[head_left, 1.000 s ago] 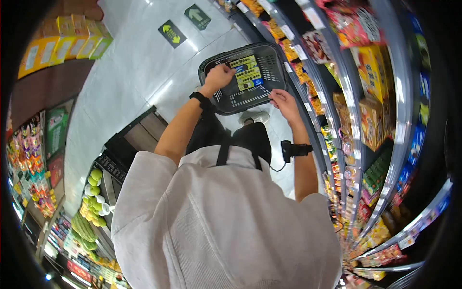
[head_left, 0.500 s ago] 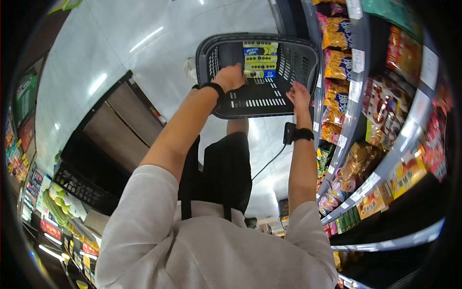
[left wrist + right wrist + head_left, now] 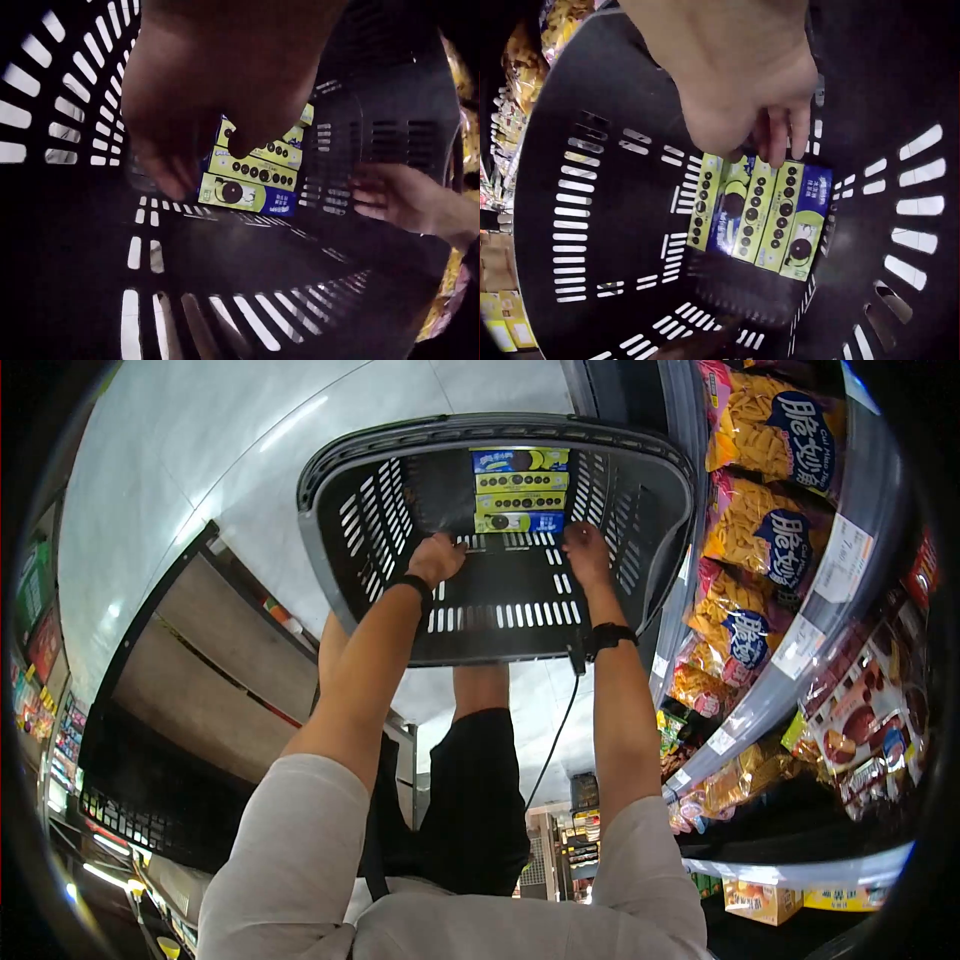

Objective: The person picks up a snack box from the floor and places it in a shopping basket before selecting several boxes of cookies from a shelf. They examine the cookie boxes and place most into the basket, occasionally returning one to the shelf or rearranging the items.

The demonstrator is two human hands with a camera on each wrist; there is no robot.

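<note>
A row of several yellow-green and blue cookie boxes (image 3: pixel 520 502) lies on the bottom of a black shopping basket (image 3: pixel 500 650). Dark round cookies are printed on them, clearest in the right wrist view on the boxes (image 3: pixel 754 217). My left hand (image 3: pixel 437 559) is inside the basket, left of the row's near end, its fingers loosely bent and holding nothing. On the other side, my right hand (image 3: pixel 587 550) reaches in near the row's right corner. In the left wrist view this right hand (image 3: pixel 401 196) has loosely extended fingers and an empty grasp.
Shelves close on the right hold orange snack bags (image 3: pixel 770 525) behind price tags (image 3: pixel 845 555). A dark-framed display stand (image 3: pixel 215 650) is at the left. Pale tiled floor (image 3: pixel 230 470) lies beyond the basket, and a cable (image 3: pixel 552 745) hangs from my right wrist.
The basket looks larger and nearer in the head view. My right hand has moved from its near right rim to inside, beside the boxes. My left hand has drawn back from the row.
</note>
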